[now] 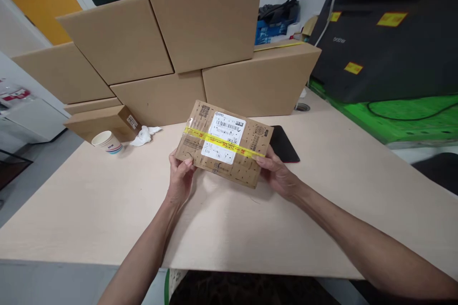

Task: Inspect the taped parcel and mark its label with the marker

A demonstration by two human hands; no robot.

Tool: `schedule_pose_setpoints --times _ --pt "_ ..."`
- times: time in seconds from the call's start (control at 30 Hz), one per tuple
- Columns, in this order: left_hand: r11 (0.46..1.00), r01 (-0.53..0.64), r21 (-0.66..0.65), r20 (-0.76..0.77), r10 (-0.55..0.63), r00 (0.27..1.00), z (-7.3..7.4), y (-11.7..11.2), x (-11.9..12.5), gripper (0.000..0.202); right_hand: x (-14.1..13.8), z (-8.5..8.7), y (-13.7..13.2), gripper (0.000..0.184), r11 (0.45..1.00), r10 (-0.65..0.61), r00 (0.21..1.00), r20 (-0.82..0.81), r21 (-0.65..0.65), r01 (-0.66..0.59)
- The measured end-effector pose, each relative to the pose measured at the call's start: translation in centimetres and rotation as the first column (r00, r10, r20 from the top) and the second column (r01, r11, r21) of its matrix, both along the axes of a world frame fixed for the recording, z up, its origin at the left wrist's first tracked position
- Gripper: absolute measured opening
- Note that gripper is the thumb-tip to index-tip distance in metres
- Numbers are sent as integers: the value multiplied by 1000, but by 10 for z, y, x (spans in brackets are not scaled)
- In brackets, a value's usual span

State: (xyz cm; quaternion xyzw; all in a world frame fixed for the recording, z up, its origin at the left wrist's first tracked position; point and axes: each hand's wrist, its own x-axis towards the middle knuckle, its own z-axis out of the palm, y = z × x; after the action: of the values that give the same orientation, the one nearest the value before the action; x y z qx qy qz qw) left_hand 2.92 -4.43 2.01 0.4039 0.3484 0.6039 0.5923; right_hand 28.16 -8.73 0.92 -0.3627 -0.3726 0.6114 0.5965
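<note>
Gripping the box (246,138) by opposite ends with left hand (182,176) and right hand (281,176), so leaving the label (220,128) uncovered; perhaps off the table (125,219), though hard to tell.

Brand "brother" stood on black object (390,47), right; parcel (255,140) bore white label (222,127), "NA" legible, finer print unclear.

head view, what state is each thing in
Parcel: closed, taped across, held
Left hand: gripping the parcel's near left corner
Right hand: gripping its right edge
Paper cup: upright, uncovered
Tissue: crumpled
Black pad: lying flat, partly hidden
Big cartons: stacked
</note>
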Motion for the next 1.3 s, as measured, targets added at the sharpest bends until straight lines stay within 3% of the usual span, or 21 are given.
schedule_pose_setpoints --times 0.17,0.33,0.47,0.63,0.8,0.93,1.03,1.13,1.23,1.3 --pt "994 107 -31 -84 -109 990 2 2 -7 57 18 2 7 84 998 -42 998 46 54 39" --pt "968 222 -116 -81 -232 969 3 9 -19 72 25 6 6 83 989 85 986 145 104 -101" --pt "950 251 -183 -99 -272 957 5 13 -27 78 23 7 5 91 978 132 973 190 134 -159" --pt "947 276 -166 -90 -293 952 9 11 -26 87 23 6 5 81 982 118 974 195 119 -143" --pt "972 184 -149 -62 -195 979 9 10 -18 84 26 3 10 67 996 20 975 223 81 -39" --pt "981 97 -167 -30 -103 994 11 14 -17 73 43 -6 24 52 968 -252 920 301 59 246" --pt "981 18 -196 0 -18 1000 12 19 -21 58 64 -13 35 41 909 -414 812 411 146 390" --pt "976 -32 -217 23 38 999 13 24 -24 51 82 -16 40 27 880 -474 618 627 338 332" --pt "975 -33 -220 34 42 999 13 25 -24 52 87 -14 37 28 890 -444 229 866 457 -4" --pt "975 -23 -221 36 32 999 13 25 -24 54 83 -13 33 38 896 -403 -58 913 381 -229"
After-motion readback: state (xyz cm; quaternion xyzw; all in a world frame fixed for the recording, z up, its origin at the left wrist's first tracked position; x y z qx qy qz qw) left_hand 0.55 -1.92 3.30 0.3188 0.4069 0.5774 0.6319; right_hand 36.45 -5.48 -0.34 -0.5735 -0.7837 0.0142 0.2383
